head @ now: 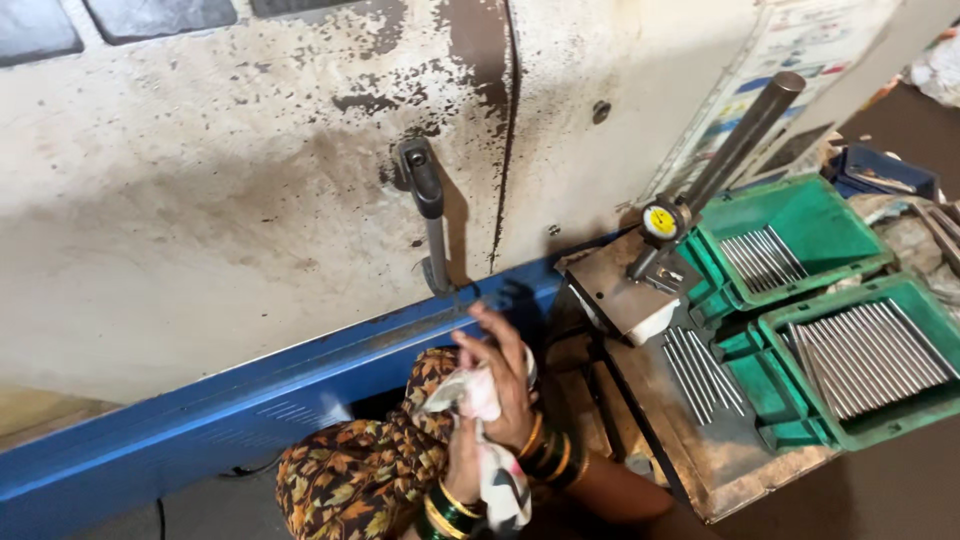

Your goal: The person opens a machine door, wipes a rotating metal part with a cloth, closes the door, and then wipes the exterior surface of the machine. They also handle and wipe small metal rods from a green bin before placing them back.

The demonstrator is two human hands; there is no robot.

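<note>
My two hands meet low in the middle of the view, both closed on a white rag (500,482) with pinkish stains. My right hand (507,385) comes in from the right, wearing gold and dark bangles, and wraps over the top of the rag. Below it, my left hand (462,455), with green and gold bangles, grips the rag's lower part. A brown leaf-patterned garment (355,475) drapes just left of the hands. They hover in front of the blue lower rail (250,405) of a machine.
A stained cream machine door with a dark handle (425,195) fills the upper left. To the right, a dial gauge on a stand (660,222) sits on a metal bench (725,455) with loose thin steel rods (702,372). Two green trays (835,215) (935,405) hold several more rods.
</note>
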